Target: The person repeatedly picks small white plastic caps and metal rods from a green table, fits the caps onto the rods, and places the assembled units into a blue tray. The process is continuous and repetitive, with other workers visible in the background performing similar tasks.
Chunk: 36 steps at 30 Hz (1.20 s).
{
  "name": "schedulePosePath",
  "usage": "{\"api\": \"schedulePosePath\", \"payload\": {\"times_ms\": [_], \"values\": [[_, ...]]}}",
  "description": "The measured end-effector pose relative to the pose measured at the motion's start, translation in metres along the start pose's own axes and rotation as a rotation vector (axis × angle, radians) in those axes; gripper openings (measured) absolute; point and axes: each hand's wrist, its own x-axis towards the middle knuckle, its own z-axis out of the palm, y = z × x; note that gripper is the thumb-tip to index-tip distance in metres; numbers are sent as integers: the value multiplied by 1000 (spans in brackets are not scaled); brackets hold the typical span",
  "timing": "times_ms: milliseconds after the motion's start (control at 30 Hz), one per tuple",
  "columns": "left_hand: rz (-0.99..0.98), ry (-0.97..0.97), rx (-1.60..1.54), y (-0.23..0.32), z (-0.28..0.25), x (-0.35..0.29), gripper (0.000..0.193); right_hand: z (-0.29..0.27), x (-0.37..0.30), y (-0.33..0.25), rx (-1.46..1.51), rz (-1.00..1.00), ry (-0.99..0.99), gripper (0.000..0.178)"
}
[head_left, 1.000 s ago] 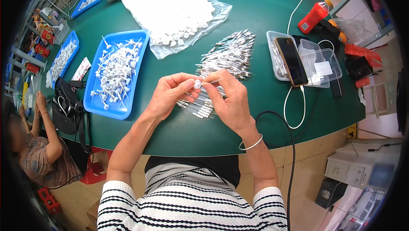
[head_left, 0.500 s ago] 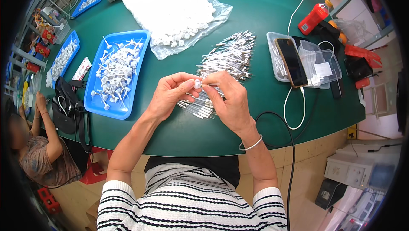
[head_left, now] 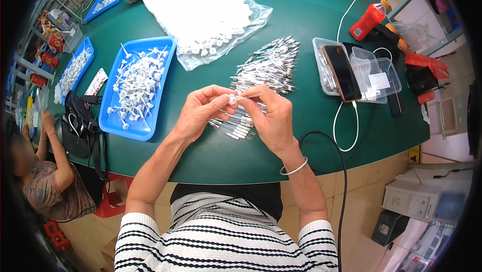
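Note:
Between thumb and forefinger my left hand [head_left: 200,110] pinches a small white plastic cap [head_left: 232,100]. Opposite it, my right hand [head_left: 272,119] is closed on a thin pale rod [head_left: 252,95], whose end meets or nearly meets the cap; the exact contact is hidden by fingertips. Under and behind both hands lies a loose pile of thin white-and-grey rods [head_left: 268,66] with fine metal tips. To the left, a blue tray [head_left: 104,116] holds many caps with rods standing out of them. A clear plastic bag [head_left: 193,6] of loose white caps lies beyond my hands.
At right stand a clear plastic box [head_left: 329,89] with a phone [head_left: 342,74] on it, a white cable [head_left: 335,131] and a red bottle [head_left: 369,21]. A black bag [head_left: 75,126] sits left of the tray. A co-worker [head_left: 55,181] sits at far left. A black cable [head_left: 345,196] hangs over the table edge.
The pale rod in my right hand now shows more plainly, lying across the fingers beside the cap. Both hands stay almost in place, the right one shifting slightly.

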Motion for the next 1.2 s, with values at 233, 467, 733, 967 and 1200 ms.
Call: {"api": "schedulePosePath", "payload": {"times_ms": [233, 467, 733, 967, 1200], "values": [[-7, 4, 2, 2, 2, -1, 20, 3, -1, 2, 67, 50, -7, 9], [16, 23, -23, 0, 4, -1, 20, 5, 0, 5, 229, 133, 24, 8], [114, 46, -28, 0, 5, -2, 25, 2, -4, 7, 327, 371, -35, 8], [62, 29, -76, -3, 0, -1, 25, 1, -4, 6, 434, 403, -66, 8], [46, 3, -118, -1, 0, -3, 24, 5, -7, 9, 457, 331, -31, 8]]}}
